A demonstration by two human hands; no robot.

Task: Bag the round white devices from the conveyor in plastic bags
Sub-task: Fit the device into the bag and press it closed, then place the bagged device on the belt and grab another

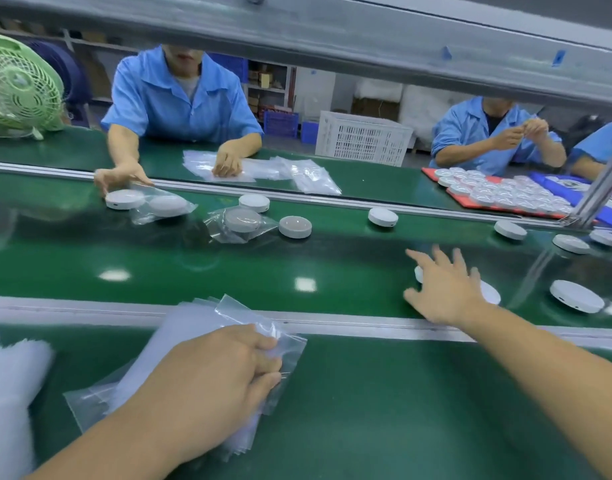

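OK, step in hand: we pick a device off the belt point(228, 271) while we ready a bag. Right hand point(443, 289) is out over the belt, fingers spread and straight, clamped on nothing. Device point(489, 292) sits under the palm. White shows at both sides of the hand, so one device or two, we cannot tell. Whether we touch it is also unclear. Left hand point(214, 372) lies on the stack point(180, 337) on our side of the rail point(90, 308), fingers curled on the top bag point(292, 346) near its edge; looks like a pinch.

To do it well, our judgement: drop the right fingers round the rim, thumb on the near side, and take it by the edge, not flat from above, since the top looks smooth. Belt probably runs, so lead it a bit. Left should peel one bag only. The film looks clingy, so rub thumb against fingers to split the mouth. Another device point(576, 296) lies to the right of the hand, apart from it; avoid knocking that.
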